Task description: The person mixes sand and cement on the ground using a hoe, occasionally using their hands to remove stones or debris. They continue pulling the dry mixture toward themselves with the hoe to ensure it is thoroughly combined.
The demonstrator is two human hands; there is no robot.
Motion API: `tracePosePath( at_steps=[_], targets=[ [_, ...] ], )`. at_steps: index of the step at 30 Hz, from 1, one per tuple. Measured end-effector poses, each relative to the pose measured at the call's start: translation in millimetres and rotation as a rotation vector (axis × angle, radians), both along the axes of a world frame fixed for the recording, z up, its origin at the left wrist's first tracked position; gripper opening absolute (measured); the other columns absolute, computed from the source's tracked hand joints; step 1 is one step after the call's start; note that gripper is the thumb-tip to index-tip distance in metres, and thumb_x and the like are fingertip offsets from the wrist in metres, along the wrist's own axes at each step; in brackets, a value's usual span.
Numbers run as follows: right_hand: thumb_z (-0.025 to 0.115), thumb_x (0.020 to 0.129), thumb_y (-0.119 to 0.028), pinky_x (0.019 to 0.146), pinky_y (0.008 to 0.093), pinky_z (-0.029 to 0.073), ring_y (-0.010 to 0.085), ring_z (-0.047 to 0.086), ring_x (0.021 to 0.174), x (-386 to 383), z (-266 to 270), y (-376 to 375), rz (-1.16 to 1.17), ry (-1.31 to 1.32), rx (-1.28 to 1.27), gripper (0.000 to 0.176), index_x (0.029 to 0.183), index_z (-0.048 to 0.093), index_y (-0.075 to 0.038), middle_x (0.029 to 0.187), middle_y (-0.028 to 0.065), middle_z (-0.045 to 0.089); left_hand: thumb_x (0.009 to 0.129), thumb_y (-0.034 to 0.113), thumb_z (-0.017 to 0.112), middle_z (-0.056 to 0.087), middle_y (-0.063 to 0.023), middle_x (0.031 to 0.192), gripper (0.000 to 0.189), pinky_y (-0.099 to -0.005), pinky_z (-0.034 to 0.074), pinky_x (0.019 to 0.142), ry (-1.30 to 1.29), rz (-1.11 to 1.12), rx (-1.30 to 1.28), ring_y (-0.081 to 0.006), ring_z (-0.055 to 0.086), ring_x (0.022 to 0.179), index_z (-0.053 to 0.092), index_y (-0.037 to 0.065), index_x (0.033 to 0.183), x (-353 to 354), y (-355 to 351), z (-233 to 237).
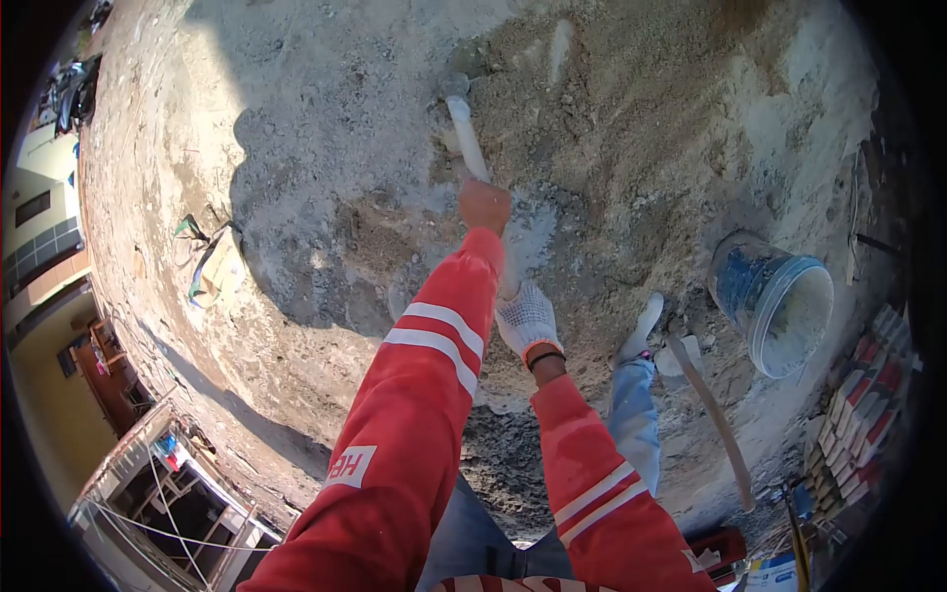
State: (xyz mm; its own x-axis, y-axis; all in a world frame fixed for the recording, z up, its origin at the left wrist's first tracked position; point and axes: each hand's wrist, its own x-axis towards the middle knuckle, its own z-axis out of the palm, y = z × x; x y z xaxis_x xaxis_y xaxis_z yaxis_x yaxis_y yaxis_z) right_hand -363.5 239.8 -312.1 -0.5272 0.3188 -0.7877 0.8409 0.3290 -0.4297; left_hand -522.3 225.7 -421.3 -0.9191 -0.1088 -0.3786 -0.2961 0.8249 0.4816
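A pale-handled shovel [472,153] slants away from me, its grey head in the sandy mix [602,148] at the top. My bare left hand [485,205] is wrapped round the handle about midway. Lower down, my right hand [528,318], in a white knit glove, closes on the handle near its end. Grey cement powder [533,237] lies on the mix just beside the left hand. Both my arms are in red sleeves with white stripes.
To the right stands a tilted, cement-stained bucket [730,278]. A wooden-handled tool [715,419] lies by my boot [643,324]. Stacked blocks [858,414] sit at the far right. An empty-looking sack [219,266] lies to the left, with buildings [44,212] beyond.
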Motion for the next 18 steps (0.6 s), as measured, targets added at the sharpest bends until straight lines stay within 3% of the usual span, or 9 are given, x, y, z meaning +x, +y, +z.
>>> tracePosePath(
  at_steps=[2,5,7,9,11,12,14,17,18],
  targets=[
    [0.065,0.08,-0.027,0.083,0.0473,0.052,0.0411,0.063,0.097,23,8,-8,0.015,-0.041,-0.017,0.039,0.108,0.056,0.0,0.102,0.0246,0.066,0.071,0.016,0.069,0.066,-0.0283,0.088,0.057,-0.0468,0.054,0.074,-0.03,0.006,0.011,-0.0439,0.065,0.085,0.046,-0.009,0.117,15,-13,1],
    [0.066,0.081,-0.029,0.081,0.0467,0.053,0.0402,0.064,0.094,56,26,-25,0.084,-0.096,0.015,0.04,0.106,0.054,-0.001,0.098,0.0228,0.066,0.072,0.012,0.066,0.066,-0.0277,0.088,0.056,-0.0468,0.055,0.072,-0.036,-0.071,0.054,-0.0439,0.066,0.082,0.045,-0.01,0.119,39,-42,-49],
    [0.065,0.081,-0.029,0.081,0.0467,0.053,0.0402,0.064,0.093,69,50,-19,0.091,-0.178,0.007,0.041,0.108,0.053,-0.001,0.096,0.0223,0.066,0.072,0.013,0.067,0.066,-0.0277,0.088,0.054,-0.0465,0.055,0.072,-0.029,-0.133,0.072,-0.0442,0.066,0.082,0.046,-0.01,0.116,47,-52,-28],
    [0.065,0.081,-0.03,0.08,0.0469,0.053,0.0402,0.065,0.092,93,83,-22,0.155,-0.271,-0.021,0.042,0.108,0.053,-0.001,0.095,0.0218,0.066,0.07,0.015,0.068,0.066,-0.0277,0.086,0.049,-0.0459,0.055,0.069,-0.136,0.152,-0.048,-0.0435,0.066,0.081,0.049,-0.01,0.107,68,-55,6],
    [0.064,0.081,-0.03,0.08,0.0476,0.053,0.0403,0.065,0.091,144,106,-31,0.275,-0.224,0.036,0.042,0.109,0.052,0.0,0.094,0.0219,0.066,0.073,0.013,0.067,0.065,-0.0221,0.074,0.033,-0.0441,0.054,0.055,-0.347,0.36,0.202,-0.0372,0.067,0.065,0.054,-0.007,0.095,95,-84,-22],
    [0.064,0.081,-0.03,0.08,0.048,0.053,0.0403,0.065,0.09,176,115,-40,0.349,-0.185,0.095,0.043,0.109,0.052,0.0,0.093,0.022,0.066,0.075,0.011,0.066,0.062,-0.0174,0.069,0.025,-0.0409,0.051,0.049,-0.471,0.493,0.403,-0.0313,0.063,0.057,0.055,-0.004,0.09,114,-92,-7],
    [0.063,0.08,-0.03,0.079,0.0483,0.052,0.0415,0.064,0.085,209,158,-26,0.3,-0.357,-0.035,0.043,0.11,0.054,0.0,0.088,0.0218,0.066,0.079,0.004,0.063,0.052,-0.0069,0.059,0.007,-0.0325,0.043,0.037,-0.62,0.764,0.693,-0.0178,0.049,0.042,0.056,0.003,0.078,162,-103,27],
    [0.063,0.08,-0.033,0.078,0.0483,0.052,0.0408,0.065,0.084,279,211,-2,0.42,-0.374,-0.012,0.043,0.108,0.055,-0.001,0.085,0.0214,0.066,0.083,0.007,0.062,0.05,-0.0038,0.062,0.01,-0.0357,0.044,0.043,-0.743,0.876,0.714,-0.0164,0.05,0.048,0.052,0.005,0.084,260,-122,72],
    [0.064,0.079,-0.033,0.078,0.0484,0.052,0.0399,0.065,0.085,278,229,13,0.409,-0.509,-0.05,0.042,0.108,0.056,-0.002,0.086,0.0209,0.066,0.083,0.007,0.062,0.05,-0.0044,0.065,0.01,-0.0372,0.045,0.048,-0.835,1.0,0.729,-0.0169,0.05,0.052,0.052,0.007,0.083,287,-127,90]
  ],
)
